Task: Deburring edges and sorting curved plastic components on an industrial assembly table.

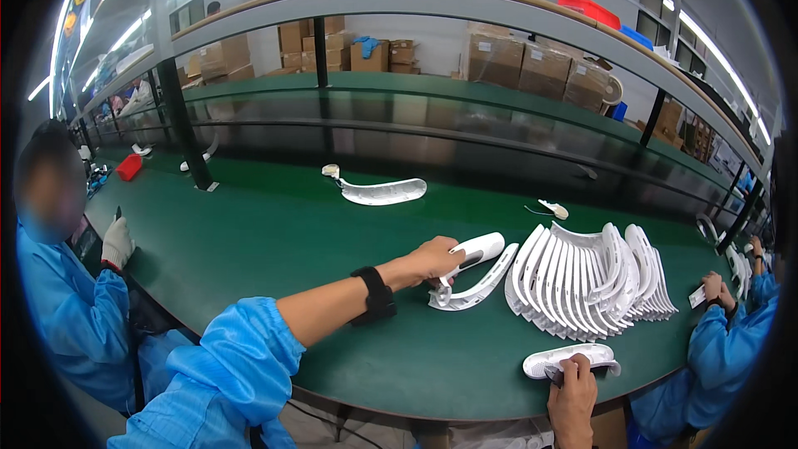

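My left hand (434, 259) reaches across the green table, its fingers closed round a white curved plastic housing (490, 244) with a grey oval inlay. Just under it lies a slim white curved shell (478, 293). Near the front edge, my right hand (573, 389) grips a white elongated shell (544, 359) with a dotted inner face. A small dark piece (554, 375) shows by its fingertips; what it is, I cannot make out. Between and beyond my hands stands a row of nested white curved shells (573, 283), packed tightly on edge.
Farther back lie a white shell with a wired end piece (384, 193) and a small cream part with a wire (554, 209). A shelf frame (399, 0) spans the table. Co-workers in blue sit at left (62, 299) and right (715, 349). A red bin (130, 167) stands far left.
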Available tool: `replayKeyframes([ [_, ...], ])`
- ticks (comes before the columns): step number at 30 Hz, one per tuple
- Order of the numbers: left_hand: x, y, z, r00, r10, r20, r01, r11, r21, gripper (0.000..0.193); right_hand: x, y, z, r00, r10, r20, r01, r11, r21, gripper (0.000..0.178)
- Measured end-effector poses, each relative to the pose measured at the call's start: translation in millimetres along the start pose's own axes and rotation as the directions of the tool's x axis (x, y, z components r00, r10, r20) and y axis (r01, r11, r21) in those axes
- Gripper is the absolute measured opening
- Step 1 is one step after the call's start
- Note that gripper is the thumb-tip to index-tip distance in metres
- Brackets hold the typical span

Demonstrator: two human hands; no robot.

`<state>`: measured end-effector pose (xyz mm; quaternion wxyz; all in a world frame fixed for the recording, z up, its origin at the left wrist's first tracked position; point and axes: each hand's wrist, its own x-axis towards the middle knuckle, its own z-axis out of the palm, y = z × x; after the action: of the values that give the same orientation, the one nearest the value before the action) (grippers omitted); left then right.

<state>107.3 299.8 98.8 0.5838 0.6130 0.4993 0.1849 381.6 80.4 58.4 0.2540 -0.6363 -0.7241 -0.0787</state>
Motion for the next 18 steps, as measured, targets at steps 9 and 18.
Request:
replayKeyframes([
  [9,-28,19,23,0.972,0.23,0.047,-0.215,0.793,0.57,0.076,2,-2,0,1.0,0.0,-0.029,0.0,1.0,-0.003,0.035],
  [18,-3,8,-4,0.987,0.146,-0.064,-0.127,0.964,0.232,0.077,3,-2,1,1.0,-0.005,-0.003,0.005,1.0,0.029,0.046],
])
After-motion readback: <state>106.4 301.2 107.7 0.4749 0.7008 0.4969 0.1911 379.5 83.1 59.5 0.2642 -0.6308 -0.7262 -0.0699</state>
